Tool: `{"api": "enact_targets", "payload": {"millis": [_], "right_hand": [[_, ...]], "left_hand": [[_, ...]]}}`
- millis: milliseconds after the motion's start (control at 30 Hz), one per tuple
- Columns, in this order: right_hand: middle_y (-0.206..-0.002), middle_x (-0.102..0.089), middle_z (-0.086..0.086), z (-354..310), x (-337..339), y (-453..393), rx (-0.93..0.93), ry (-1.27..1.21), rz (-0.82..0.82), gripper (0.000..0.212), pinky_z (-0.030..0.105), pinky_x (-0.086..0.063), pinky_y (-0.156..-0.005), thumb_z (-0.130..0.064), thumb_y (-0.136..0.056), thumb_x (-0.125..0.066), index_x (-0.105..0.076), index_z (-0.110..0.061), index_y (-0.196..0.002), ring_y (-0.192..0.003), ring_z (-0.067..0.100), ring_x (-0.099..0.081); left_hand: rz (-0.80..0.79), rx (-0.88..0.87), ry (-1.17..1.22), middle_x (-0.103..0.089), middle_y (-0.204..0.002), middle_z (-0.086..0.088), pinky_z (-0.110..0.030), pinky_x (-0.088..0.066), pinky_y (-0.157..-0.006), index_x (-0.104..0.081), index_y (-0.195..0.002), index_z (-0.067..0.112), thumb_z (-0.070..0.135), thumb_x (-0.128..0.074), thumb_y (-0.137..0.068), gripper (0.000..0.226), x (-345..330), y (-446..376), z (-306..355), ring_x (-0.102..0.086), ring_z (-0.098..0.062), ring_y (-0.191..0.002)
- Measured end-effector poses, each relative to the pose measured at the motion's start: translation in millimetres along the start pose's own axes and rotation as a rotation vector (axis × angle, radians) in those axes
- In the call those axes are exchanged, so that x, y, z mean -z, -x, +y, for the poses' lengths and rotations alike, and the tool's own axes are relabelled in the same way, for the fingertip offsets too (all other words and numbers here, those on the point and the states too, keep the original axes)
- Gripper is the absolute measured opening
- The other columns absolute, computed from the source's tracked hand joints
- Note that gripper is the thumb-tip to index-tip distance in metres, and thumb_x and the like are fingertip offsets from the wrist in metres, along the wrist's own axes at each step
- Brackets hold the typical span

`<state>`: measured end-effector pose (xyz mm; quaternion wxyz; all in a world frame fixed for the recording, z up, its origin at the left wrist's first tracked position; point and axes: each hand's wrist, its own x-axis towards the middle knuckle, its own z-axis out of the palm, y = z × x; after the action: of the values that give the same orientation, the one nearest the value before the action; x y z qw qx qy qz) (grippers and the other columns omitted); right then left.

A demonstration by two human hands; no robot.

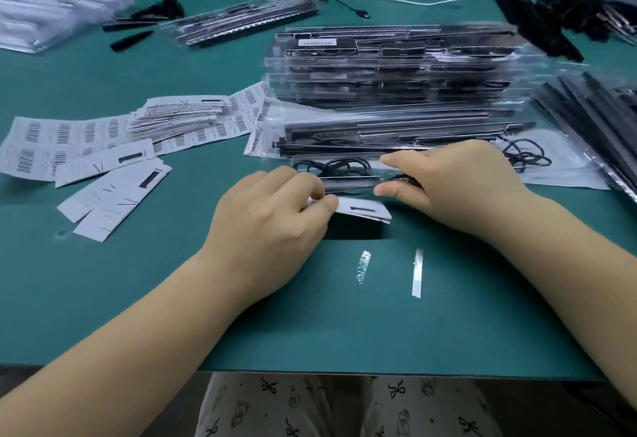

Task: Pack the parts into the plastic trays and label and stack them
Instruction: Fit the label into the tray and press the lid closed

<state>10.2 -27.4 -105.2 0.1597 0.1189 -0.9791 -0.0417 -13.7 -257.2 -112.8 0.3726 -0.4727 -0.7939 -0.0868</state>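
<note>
Pinching a paper label [362, 210] at its left end, the left hand [272, 219] has fingers clamped on it near the middle of the green surface [103, 281]. The right hand [448, 185] grips the clear plastic tray [344, 169] just beyond. Both look light; the tray seems thin, flexible and slippery, best held by its edges.

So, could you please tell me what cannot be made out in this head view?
- Print on the white paper label pinched by the left hand: blurred.
- Right hand fingertips: hidden under the palm, on the clear plastic tray.
- Contents of the tall stack of clear trays: motion-blurred.
- Black parts at right: cut off by the edge.
</note>
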Motion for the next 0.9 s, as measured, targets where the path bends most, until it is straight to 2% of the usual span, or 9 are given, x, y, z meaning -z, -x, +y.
{"api": "enact_targets", "payload": {"millis": [67,167,300,400,500,567,633,767,900], "right_hand": [[-0.09,-0.072,0.004,1,2,0,-0.025,-0.044,0.048,0.066,0.029,-0.035,-0.057,-0.068,-0.081,-0.032,-0.06,-0.027,-0.126,-0.081,0.031,-0.066],[-0.095,-0.073,-0.003,5,1,2,-0.02,-0.072,0.094,0.079,0.028,-0.042,-0.061,-0.075,-0.073,-0.013,-0.057,-0.037,-0.127,-0.09,0.026,-0.066],[-0.101,-0.072,0.001,8,1,4,-0.051,-0.075,0.09,0.087,0.033,-0.05,-0.07,-0.074,-0.071,-0.001,-0.06,-0.036,-0.122,-0.096,0.026,-0.066],[-0.084,-0.072,0.009,2,-5,2,0.006,0.016,0.1,0.075,0.036,-0.05,-0.058,-0.067,-0.088,-0.014,-0.068,-0.02,-0.111,-0.071,0.033,-0.066],[-0.055,-0.06,0.011,-3,-14,5,0.047,0.072,0.205,0.05,0.029,-0.044,-0.039,-0.039,-0.097,-0.034,-0.072,-0.006,-0.089,-0.039,0.029,-0.052],[-0.048,-0.054,0.008,-2,-16,4,0.061,0.115,0.262,0.05,0.024,-0.037,-0.036,-0.034,-0.099,-0.034,-0.071,-0.006,-0.078,-0.034,0.025,-0.047],[-0.045,-0.051,0.007,0,-16,1,0.073,0.115,0.3,0.048,0.022,-0.034,-0.036,-0.033,-0.098,-0.038,-0.07,-0.007,-0.073,-0.032,0.025,-0.044],[-0.043,-0.049,0.008,2,-16,-2,0.08,0.092,0.306,0.041,0.021,-0.03,-0.037,-0.03,-0.093,-0.044,-0.07,-0.006,-0.072,-0.03,0.025,-0.041],[-0.044,-0.05,0.008,2,-16,-2,0.071,0.079,0.311,0.042,0.021,-0.03,-0.038,-0.03,-0.094,-0.044,-0.07,-0.007,-0.071,-0.03,0.026,-0.042]], "left_hand": [[-0.036,-0.013,0.035,-0.072,-0.081,-0.006,-0.028,-0.049,-0.047,-0.073,-0.069,0.01,0.004,-0.067,-0.072,0.009,2,2,1,-0.066,-0.024,-0.066],[-0.063,0.069,0.088,-0.073,-0.082,-0.003,-0.03,-0.053,-0.053,-0.073,-0.073,0.01,0.008,-0.064,-0.076,0.009,10,8,-2,-0.07,-0.023,-0.072],[-0.115,0.55,0.118,-0.068,-0.066,-0.009,-0.039,-0.051,-0.054,-0.069,-0.077,0.007,0.03,-0.045,-0.077,0.033,20,11,-18,-0.064,-0.031,-0.059],[-0.132,0.669,0.118,-0.06,-0.057,-0.009,-0.034,-0.044,-0.054,-0.063,-0.073,0.005,0.036,-0.039,-0.071,0.039,20,12,-23,-0.055,-0.032,-0.053],[0.023,0.434,0.098,-0.063,-0.062,-0.01,-0.036,-0.046,-0.055,-0.066,-0.071,0.003,0.02,-0.05,-0.078,0.024,18,10,-20,-0.058,-0.031,-0.059],[0.133,0.21,0.106,-0.068,-0.073,-0.009,-0.038,-0.048,-0.062,-0.072,-0.075,0.003,0.009,-0.058,-0.083,0.017,15,10,-17,-0.06,-0.031,-0.065],[0.158,0.07,0.078,-0.069,-0.079,-0.01,-0.039,-0.049,-0.061,-0.076,-0.083,0.003,0.005,-0.063,-0.085,0.013,11,8,-14,-0.061,-0.03,-0.066],[0.061,-0.028,-0.016,-0.067,-0.073,-0.013,-0.032,-0.044,-0.045,-0.073,-0.08,-0.003,-0.002,-0.055,-0.088,0.02,0,2,-2,-0.056,-0.026,-0.055],[-0.006,-0.014,-0.076,-0.062,-0.064,-0.009,-0.03,-0.036,-0.04,-0.07,-0.069,0.0,0.0,-0.057,-0.085,0.02,-6,-3,4,-0.054,-0.024,-0.052]]}}
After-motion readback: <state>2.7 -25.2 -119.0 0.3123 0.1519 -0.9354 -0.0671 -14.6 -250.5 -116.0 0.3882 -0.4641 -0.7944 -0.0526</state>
